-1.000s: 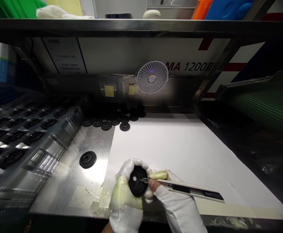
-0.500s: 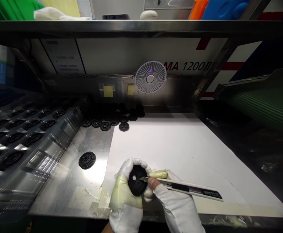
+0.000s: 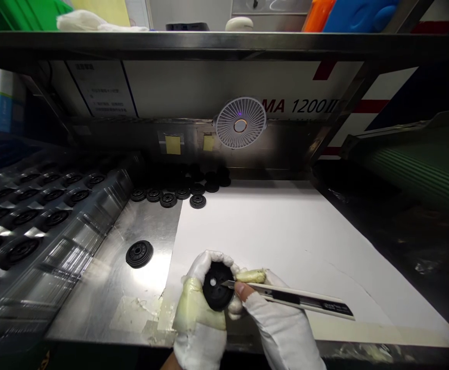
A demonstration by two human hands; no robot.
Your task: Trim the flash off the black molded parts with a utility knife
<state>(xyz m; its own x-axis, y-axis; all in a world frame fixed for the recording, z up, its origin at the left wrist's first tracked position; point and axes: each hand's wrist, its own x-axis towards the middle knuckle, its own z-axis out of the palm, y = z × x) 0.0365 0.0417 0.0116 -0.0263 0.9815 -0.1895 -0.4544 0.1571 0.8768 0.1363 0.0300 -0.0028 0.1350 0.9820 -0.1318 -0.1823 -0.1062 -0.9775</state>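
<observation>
My left hand (image 3: 199,308), in a white glove with yellowish tape, is wrapped round a black round part (image 3: 218,295) with a hole near its middle. My right hand (image 3: 272,313), gloved with bare fingertips, grips a utility knife (image 3: 305,299) with a white and black handle. The blade points left and its tip lies over the face of the black part; whether it touches cannot be seen. Left of my hands, a single black ribbed disc (image 3: 139,254) lies on the metal surface.
Several black discs (image 3: 167,200) cluster at the back left. A clear plastic tray (image 3: 93,241) with more discs stands on the left. White paper (image 3: 278,231) covers much of the metal bench. A small fan (image 3: 240,123) sits below the metal shelf (image 3: 224,46).
The camera view has shifted very slightly. Both hands, the black part and the knife hold nearly the same position.
</observation>
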